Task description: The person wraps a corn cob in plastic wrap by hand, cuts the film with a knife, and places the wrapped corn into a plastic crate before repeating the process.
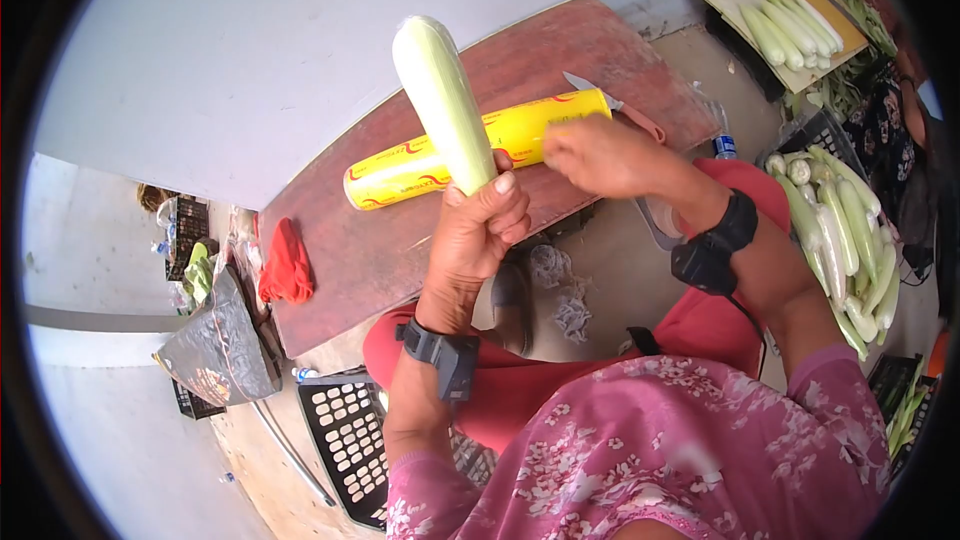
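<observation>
Head view: left hand [485, 220], grip clamping on the lower end of one pale green squash [445, 100], which is tilting above the tabletop [350, 270]; right hand [608, 156], blurring near the yellow roll [395, 175], grip undeterminable.

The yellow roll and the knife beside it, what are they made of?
Yellow roll: probably plastic film, glossy and printed with red marks. Knife blade: likely metal, smooth and greyish. Knife handle: perhaps plastic or painted wood, evenly pinkish.
</observation>
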`<state>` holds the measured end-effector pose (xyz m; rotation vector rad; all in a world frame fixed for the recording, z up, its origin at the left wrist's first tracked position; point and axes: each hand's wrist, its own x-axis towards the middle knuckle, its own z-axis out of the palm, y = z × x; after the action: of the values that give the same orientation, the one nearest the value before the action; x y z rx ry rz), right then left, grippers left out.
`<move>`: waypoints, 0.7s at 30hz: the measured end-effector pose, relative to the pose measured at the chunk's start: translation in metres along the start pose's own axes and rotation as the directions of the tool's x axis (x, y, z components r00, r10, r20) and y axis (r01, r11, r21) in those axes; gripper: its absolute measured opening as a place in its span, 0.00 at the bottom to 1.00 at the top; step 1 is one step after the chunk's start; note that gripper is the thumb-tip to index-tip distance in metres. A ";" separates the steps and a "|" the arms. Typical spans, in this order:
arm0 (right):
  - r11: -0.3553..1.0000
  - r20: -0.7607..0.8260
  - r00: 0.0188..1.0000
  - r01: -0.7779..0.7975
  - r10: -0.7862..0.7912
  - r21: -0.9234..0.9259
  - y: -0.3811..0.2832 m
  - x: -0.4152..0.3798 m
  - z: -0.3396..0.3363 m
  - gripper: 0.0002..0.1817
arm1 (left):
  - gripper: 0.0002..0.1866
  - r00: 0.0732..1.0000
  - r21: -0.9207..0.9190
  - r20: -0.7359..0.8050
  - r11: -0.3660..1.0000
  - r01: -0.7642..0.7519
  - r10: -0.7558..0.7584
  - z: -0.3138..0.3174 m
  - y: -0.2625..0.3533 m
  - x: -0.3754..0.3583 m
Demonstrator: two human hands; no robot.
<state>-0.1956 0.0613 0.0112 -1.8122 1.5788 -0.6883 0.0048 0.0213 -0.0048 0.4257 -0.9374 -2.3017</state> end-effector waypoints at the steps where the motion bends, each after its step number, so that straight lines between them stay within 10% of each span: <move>1: 0.988 -0.082 0.996 -0.033 0.046 0.150 -0.003 0.003 -0.005 0.13 | 0.14 0.999 -0.041 0.035 0.999 0.023 -0.021 -0.001 0.001 0.000; 7: 0.325 -0.098 0.994 0.109 -0.052 0.939 0.002 0.024 0.004 0.34 | 0.14 0.986 -0.173 0.094 0.973 0.151 -0.136 0.004 -0.004 0.002; 14: -0.084 -0.206 0.944 0.190 -0.256 0.978 -0.012 0.042 0.002 0.34 | 0.20 0.933 -0.211 0.253 0.926 0.313 -0.257 0.018 -0.014 0.004; 21: -0.036 -0.231 0.962 0.229 -0.146 0.973 -0.026 0.033 0.000 0.33 | 0.17 0.902 -0.195 0.283 0.902 0.386 -0.325 0.019 -0.017 0.007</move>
<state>-0.1738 0.0308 0.0295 -0.7437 0.3341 -1.5151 -0.0168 0.0362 -0.0043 0.2231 -0.7126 -2.8199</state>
